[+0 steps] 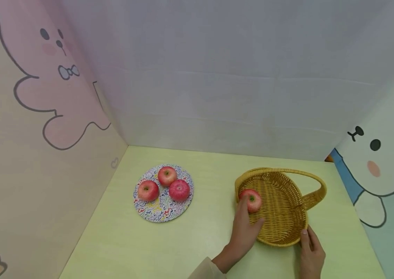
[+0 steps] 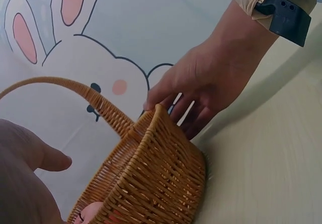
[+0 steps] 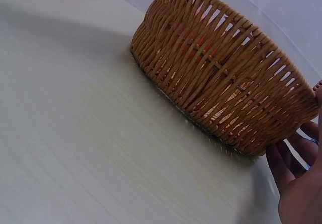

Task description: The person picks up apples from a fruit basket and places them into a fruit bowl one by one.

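Observation:
A brown wicker basket [image 1: 277, 209] with an arched handle stands on the right of the table. Inside it, at the left wall, lies one red apple [image 1: 252, 201]. My left hand [image 1: 244, 230] reaches over the basket's near left rim, its fingertips at the apple and its thumb spread away from it. Whether the fingers touch the apple is hard to tell. My right hand [image 1: 310, 254] holds the basket's near right rim, thumb on top and fingers against the outer wall. In the left wrist view, that right hand [image 2: 201, 78] shows at the wicker rim.
To the left, a round plate with a colourful squiggle pattern [image 1: 162, 215] bears three red apples: one at the back [image 1: 167, 176], one at the left [image 1: 148, 191] and one at the right [image 1: 179, 190]. Cloth walls with cartoon animals enclose the pale yellow-green table [image 1: 211, 174].

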`<state>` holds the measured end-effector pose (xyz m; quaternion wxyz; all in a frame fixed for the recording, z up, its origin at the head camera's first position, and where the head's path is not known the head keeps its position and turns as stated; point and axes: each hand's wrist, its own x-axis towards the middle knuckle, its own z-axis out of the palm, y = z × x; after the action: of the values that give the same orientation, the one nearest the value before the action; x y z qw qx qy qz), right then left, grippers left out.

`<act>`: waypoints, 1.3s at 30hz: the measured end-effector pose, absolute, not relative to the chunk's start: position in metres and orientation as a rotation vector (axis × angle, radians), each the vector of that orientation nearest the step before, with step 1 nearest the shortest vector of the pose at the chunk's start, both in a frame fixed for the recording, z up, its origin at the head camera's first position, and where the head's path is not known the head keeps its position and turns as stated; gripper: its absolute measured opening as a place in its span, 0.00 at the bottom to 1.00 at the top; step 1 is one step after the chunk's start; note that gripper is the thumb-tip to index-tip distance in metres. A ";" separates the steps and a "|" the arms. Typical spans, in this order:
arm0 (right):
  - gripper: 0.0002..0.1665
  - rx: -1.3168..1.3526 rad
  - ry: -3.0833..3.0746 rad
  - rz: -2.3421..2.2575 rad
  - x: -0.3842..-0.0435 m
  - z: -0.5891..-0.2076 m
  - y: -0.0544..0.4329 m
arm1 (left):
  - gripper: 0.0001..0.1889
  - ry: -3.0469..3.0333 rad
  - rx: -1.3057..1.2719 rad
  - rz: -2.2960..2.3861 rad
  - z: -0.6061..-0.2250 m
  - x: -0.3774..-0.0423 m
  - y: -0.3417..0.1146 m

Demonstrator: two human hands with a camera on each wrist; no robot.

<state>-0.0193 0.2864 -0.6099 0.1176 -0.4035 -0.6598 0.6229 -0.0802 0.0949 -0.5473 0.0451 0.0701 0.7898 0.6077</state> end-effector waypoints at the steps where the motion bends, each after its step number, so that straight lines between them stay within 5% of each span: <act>1: 0.42 -1.178 -1.931 1.829 -0.020 -0.610 0.286 | 0.41 2.418 0.195 1.853 -0.547 -0.081 0.097; 20: 0.41 -1.162 -1.960 1.819 -0.022 -0.609 0.286 | 0.44 2.434 -0.028 1.903 -0.550 -0.095 0.122; 39: 0.41 -1.190 -1.929 1.806 -0.020 -0.612 0.286 | 0.44 2.710 0.253 1.419 -0.553 -0.120 0.122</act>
<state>-0.0203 0.2861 -0.6117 0.1216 -0.4078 -0.6606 0.6185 -0.1200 0.1216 -0.5529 0.0360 0.0824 0.8823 0.4620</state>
